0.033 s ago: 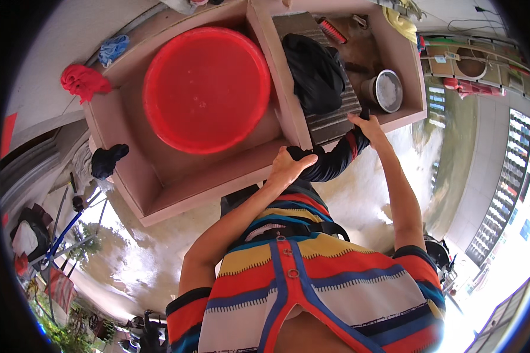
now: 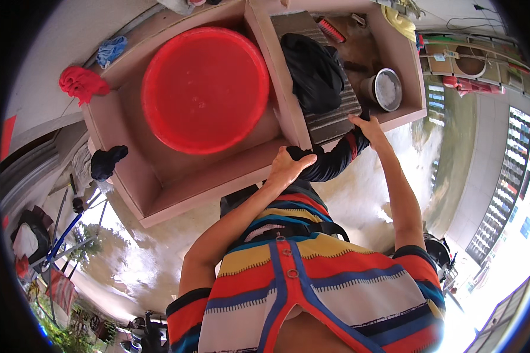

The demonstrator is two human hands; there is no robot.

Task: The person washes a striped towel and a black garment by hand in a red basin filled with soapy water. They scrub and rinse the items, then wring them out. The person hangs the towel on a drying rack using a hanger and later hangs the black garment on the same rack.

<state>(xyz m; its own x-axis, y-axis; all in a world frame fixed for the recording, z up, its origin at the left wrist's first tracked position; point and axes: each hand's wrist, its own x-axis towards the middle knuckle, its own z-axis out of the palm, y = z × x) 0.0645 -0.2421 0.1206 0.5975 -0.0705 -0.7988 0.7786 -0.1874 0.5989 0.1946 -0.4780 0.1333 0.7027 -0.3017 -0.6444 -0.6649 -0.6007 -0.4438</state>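
Dark cloth (image 2: pixel 334 164), red stripe across it, one: held in a bend between left hand (image 2: pixel 290 167) and right hand (image 2: pixel 369 129), fingers of each closed round it; ridged board (image 2: pixel 333 126), one: just beyond the right fingers, black cloth bundle (image 2: pixel 312 73) lying on it; metal pot (image 2: pixel 367 88), one: beyond and right of the same fingers; red basin (image 2: pixel 150 88), one: beyond and left of the left fingers

The left forearm (image 2: pixel 227 222) slants toward half past one, its hand (image 2: pixel 285 169) clenched in a grip with the thumb toward two o'clock. The bare right forearm (image 2: pixel 401 183) reaches toward eleven, its hand (image 2: pixel 370 130) also curled tight, thumb toward ten o'clock.
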